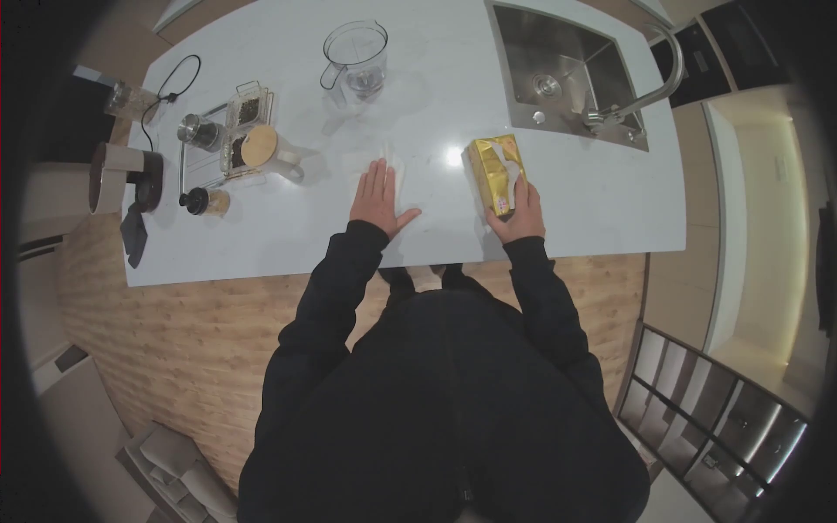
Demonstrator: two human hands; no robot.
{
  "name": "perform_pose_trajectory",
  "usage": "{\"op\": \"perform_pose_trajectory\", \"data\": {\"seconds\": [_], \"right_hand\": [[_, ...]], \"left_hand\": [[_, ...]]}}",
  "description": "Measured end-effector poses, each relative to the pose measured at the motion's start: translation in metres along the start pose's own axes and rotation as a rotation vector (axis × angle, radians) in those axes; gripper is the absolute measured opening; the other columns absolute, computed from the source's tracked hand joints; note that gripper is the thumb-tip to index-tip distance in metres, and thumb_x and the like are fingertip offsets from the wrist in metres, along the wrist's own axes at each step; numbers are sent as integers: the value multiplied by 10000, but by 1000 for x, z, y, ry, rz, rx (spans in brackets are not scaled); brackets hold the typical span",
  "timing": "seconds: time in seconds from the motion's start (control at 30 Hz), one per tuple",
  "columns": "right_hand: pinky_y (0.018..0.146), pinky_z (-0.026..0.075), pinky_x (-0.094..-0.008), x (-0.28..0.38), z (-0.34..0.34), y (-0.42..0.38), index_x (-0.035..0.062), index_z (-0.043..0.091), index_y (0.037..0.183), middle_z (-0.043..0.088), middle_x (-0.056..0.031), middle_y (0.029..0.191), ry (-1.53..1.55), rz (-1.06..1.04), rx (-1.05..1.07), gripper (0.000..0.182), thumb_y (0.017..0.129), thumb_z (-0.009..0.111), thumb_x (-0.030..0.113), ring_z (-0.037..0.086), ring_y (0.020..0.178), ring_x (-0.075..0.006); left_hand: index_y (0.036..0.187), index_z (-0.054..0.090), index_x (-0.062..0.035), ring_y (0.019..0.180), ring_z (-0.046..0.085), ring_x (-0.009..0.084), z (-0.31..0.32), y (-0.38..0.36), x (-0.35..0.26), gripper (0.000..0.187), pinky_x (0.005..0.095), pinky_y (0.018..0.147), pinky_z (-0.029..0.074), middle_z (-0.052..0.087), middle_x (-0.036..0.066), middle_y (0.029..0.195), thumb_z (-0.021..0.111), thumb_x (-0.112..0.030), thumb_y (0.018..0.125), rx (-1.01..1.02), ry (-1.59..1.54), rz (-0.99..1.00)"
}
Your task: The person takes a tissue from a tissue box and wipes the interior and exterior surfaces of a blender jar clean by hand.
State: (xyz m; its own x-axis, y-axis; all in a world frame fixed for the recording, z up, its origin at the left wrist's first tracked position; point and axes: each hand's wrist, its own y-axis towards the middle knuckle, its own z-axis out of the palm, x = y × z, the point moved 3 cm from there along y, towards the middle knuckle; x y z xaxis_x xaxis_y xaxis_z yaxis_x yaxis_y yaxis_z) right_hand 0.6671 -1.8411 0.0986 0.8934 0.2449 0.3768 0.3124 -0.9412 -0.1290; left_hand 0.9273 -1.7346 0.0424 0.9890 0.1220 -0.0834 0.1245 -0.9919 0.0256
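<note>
My left hand [378, 200] lies flat on the white countertop, fingers stretched and thumb out to the side. Under and around its fingers is a thin white tissue [398, 166], hard to tell from the surface. To the right, my right hand [520, 214] grips the near end of a gold tissue pack [490, 166], with white showing along its top opening. The pack rests on the counter, and my palm hides part of its near right side.
A clear measuring jug [356, 61] stands toward the back. On the left are a wire rack [228, 166] of jars, a lidded glass pitcher [281, 160], a small black-lidded jar [204, 201] and an electric kettle [122, 174]. A steel sink [558, 70] with a tap [645, 100] is back right.
</note>
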Motion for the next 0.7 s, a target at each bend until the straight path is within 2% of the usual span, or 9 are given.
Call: {"op": "perform_pose_trajectory", "data": {"seconds": [0.1, 0.2, 0.3, 0.4, 0.5, 0.6, 0.7], "right_hand": [[877, 457, -415, -20, -10, 11, 108, 252, 1412, 409, -168, 1251, 81, -34, -22, 853, 724, 659, 406, 418, 1162, -292], [831, 481, -435, -64, -24, 12, 125, 253, 1414, 424, -180, 1227, 85, -3, -79, 857, 716, 654, 417, 446, 1131, -296], [889, 457, -429, -125, -34, -1, 115, 235, 1429, 403, -202, 1258, 61, 10, -153, 881, 723, 667, 418, 441, 1147, -325], [873, 475, -414, -181, -41, -16, 108, 274, 1411, 393, -172, 1274, 87, 65, -225, 876, 707, 676, 441, 453, 1151, -293], [899, 454, -413, -206, -51, -22, 62, 365, 1332, 414, -179, 1241, 141, 98, -269, 799, 700, 700, 418, 474, 1119, -310], [936, 435, -408, -220, -51, -20, 63, 375, 1331, 413, -152, 1249, 182, 128, -263, 797, 707, 697, 439, 448, 1153, -281], [924, 446, -418, -217, -52, -18, 64, 334, 1365, 394, -162, 1277, 159, 163, -221, 812, 723, 675, 426, 450, 1164, -302]], "left_hand": [[1415, 193, 28, 1401, 110, 298, 6, 33, -20, 928, 395, 1157, 104, 143, 193, 1496, 307, -696, 845, 18, 2, 16], [1428, 155, 19, 1406, 83, 282, 8, 65, -45, 945, 382, 1161, 79, 123, 176, 1504, 248, -716, 842, 48, 33, 11], [1435, 108, 16, 1411, 32, 273, 11, 88, -81, 962, 373, 1165, 44, 62, 163, 1515, 215, -730, 836, 129, 22, 44], [1439, 102, 7, 1411, 29, 274, 10, 98, -127, 966, 372, 1162, 41, 56, 161, 1518, 205, -738, 832, 191, 32, 122], [1436, 130, 13, 1409, 43, 288, 6, 85, -177, 963, 386, 1157, 34, 74, 172, 1513, 218, -733, 834, 212, 19, 274], [1413, 224, 23, 1391, 136, 305, 8, 51, -223, 997, 410, 1143, 88, 168, 187, 1492, 287, -761, 801, 178, -52, 492], [1439, 84, -9, 1407, 13, 268, 13, 20, -221, 952, 406, 1151, 6, 42, 134, 1519, 190, -736, 833, 237, -111, 606]]}}
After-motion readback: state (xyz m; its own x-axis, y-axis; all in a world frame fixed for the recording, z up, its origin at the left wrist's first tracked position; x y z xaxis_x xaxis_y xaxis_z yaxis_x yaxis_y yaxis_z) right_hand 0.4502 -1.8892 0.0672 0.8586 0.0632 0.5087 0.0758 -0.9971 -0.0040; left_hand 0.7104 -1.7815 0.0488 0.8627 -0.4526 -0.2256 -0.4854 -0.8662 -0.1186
